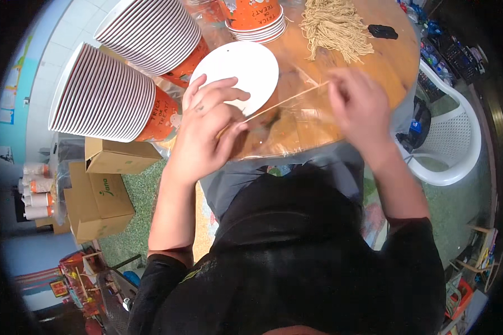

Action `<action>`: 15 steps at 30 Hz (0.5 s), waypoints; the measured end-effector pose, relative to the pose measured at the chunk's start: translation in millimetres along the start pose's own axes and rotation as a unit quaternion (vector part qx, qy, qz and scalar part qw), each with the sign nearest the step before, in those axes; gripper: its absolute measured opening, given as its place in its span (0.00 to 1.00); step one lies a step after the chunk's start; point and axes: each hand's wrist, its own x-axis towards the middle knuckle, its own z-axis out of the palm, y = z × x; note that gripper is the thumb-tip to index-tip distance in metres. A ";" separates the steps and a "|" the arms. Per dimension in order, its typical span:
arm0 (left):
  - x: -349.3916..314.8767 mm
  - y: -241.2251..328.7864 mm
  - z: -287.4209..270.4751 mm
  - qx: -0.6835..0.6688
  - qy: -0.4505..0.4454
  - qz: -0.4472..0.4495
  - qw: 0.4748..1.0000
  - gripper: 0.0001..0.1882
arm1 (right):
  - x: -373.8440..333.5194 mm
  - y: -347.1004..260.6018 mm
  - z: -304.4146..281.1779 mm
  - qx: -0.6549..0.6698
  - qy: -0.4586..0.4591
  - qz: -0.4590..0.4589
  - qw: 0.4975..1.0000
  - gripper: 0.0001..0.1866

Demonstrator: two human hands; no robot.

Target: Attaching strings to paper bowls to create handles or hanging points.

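A thin tan string (288, 101) runs taut between my two hands. The thumb and forefinger of my left hand (207, 125) are closed on its near end, while the other fingers spread over a white disc (251, 67), which looks like the base of a paper bucket. A small dark hole shows near the disc's far edge. My right hand (360, 106), smeared a little by motion, is closed on the string's other end, out to the right above the table. Whether the string passes through the disc is hidden by my left hand.
Two tall stacks of orange paper buckets with white rims (103, 92) lean at the left; more orange buckets (255, 17) stand at the back. A bundle of tan strings (335, 30) and a black object (383, 32) lie on the wooden table (394, 70). Cardboard boxes (103, 201) and a white chair (458, 134) flank it.
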 end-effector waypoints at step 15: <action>-25.5 -47.5 2.6 -0.018 0.240 -0.094 0.966 0.21 | 26.1 22.3 6.3 0.300 -0.007 0.297 0.906 0.09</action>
